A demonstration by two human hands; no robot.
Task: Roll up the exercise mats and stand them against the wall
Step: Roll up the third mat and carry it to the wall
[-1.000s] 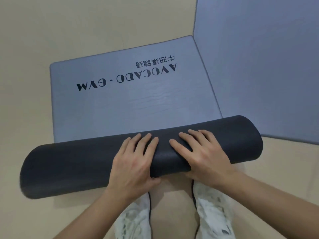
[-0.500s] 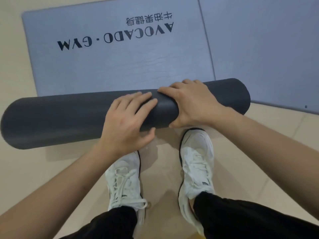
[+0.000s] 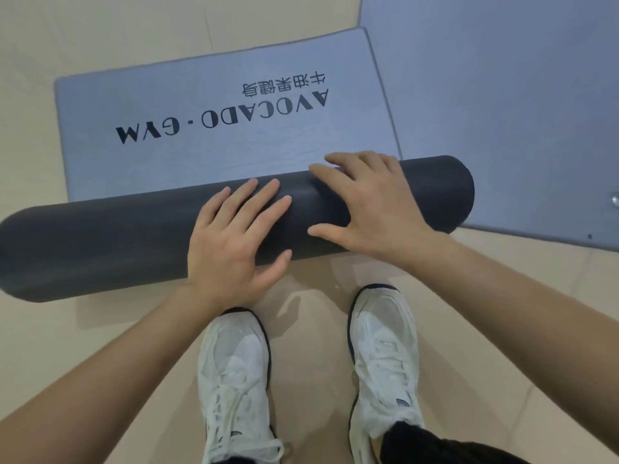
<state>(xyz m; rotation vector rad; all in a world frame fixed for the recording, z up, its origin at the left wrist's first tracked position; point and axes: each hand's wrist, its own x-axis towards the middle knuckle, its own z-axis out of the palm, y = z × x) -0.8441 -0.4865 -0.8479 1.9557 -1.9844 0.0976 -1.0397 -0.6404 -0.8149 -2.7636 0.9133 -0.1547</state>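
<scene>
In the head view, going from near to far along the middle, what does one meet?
First the white shoes → rolled part of the mat, left hand and right hand on it → flat printed part → floor.

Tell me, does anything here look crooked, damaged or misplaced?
Nothing looks damaged. The dark grey rolled part of the mat lies roughly parallel to the far edge of its flat grey part. Its right end seems to overlap the neighbouring grey mat, where a small shiny object lies, too small to identify.
</scene>
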